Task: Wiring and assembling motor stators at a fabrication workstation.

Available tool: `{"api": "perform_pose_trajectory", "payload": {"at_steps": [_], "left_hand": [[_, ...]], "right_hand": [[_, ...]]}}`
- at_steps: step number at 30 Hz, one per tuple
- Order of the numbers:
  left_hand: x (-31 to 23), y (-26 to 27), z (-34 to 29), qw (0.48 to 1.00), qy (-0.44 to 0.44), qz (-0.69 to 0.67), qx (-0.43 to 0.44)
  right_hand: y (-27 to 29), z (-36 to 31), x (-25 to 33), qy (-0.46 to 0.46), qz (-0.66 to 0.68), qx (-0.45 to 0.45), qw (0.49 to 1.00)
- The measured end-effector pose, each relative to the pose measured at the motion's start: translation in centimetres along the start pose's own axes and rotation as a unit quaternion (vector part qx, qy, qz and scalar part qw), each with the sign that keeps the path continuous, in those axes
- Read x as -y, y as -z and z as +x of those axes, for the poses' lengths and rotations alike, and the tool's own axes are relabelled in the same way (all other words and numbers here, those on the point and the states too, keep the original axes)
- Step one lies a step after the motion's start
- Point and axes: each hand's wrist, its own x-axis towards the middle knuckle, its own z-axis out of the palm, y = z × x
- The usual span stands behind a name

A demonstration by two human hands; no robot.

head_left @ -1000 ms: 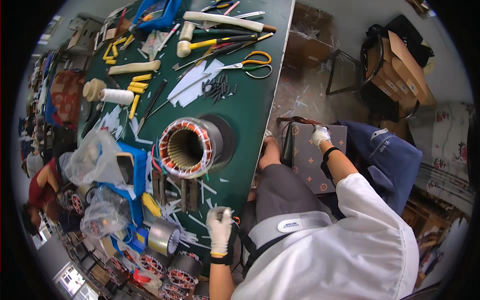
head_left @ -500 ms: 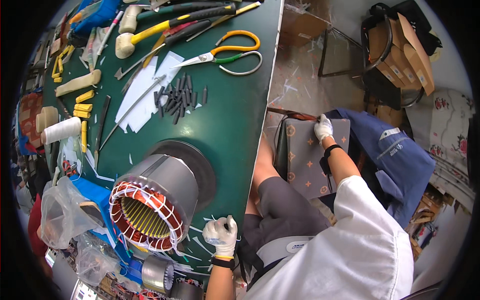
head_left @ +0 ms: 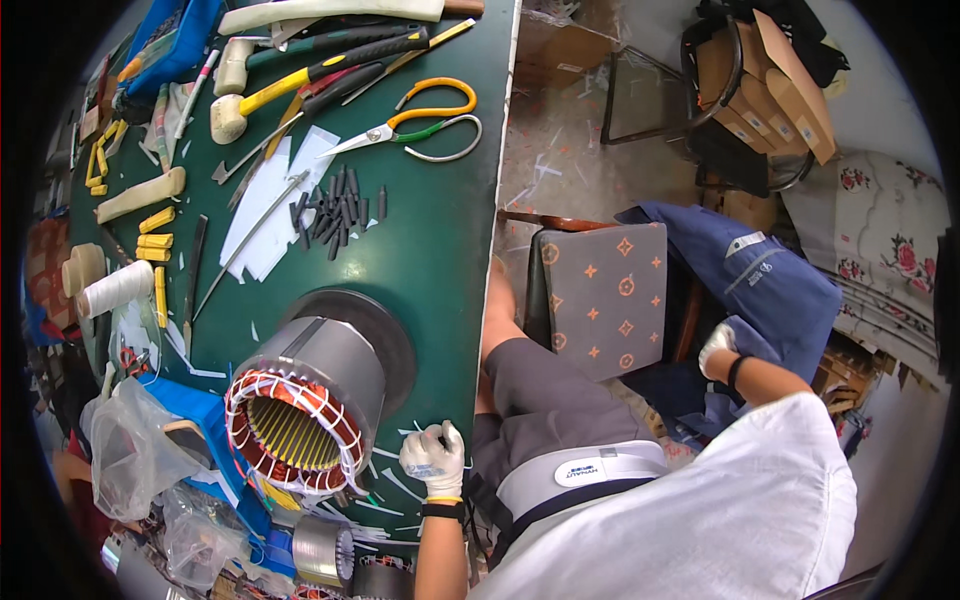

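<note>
Snagging is the worry: one careless tug by the right hand (head_left: pixel 718 352) could drag the blue jacket (head_left: pixel 775 285) off the chair (head_left: pixel 550 219). It's right beside that hand; whether gripped, I can't tell. Meanwhile the left hand (head_left: pixel 434 462), loosely fisted at the bench (head_left: pixel 440 270) edge, has the motor core (head_left: pixel 335 362) just to its left.

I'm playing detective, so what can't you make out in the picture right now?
Head view:
Left hand: palm, hidden by the hand's back.
Right hand: fingertips, hidden by the hand itself; whether it grips blue cloth is unclear.
Metal cylinder: far end, hidden by its own body.
Blue bin: top part, cut off by the upper edge.
</note>
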Motion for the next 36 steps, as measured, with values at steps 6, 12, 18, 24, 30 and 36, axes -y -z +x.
{"api": "perform_pose_trajectory", "payload": {"at_steps": [6,12,18,24,30,36], "left_hand": [[-0.4,0.1,0.1,1.000,-0.002,0.004,0.002],[0.1,-0.4,-0.7,1.000,0.011,0.009,0.000],[0.1,-0.3,-0.9,1.000,0.023,0.012,0.001],[-0.7,0.4,0.2,0.999,0.028,0.008,0.021],[-0.3,0.6,0.1,0.999,0.046,0.002,0.014],[-0.4,0.5,1.0,0.999,0.034,-0.031,-0.004]], "right_hand": [[14.4,11.6,1.1,0.079,0.214,-0.500,0.836],[24.7,13.0,-1.3,0.164,-0.032,-0.431,0.887],[24.7,12.4,-1.0,0.124,0.101,-0.388,0.908],[25.7,10.5,-1.1,0.099,0.124,-0.350,0.923],[26.7,9.8,-0.6,0.115,0.085,-0.373,0.917],[29.2,6.3,-2.6,0.133,0.322,-0.420,0.838]]}}
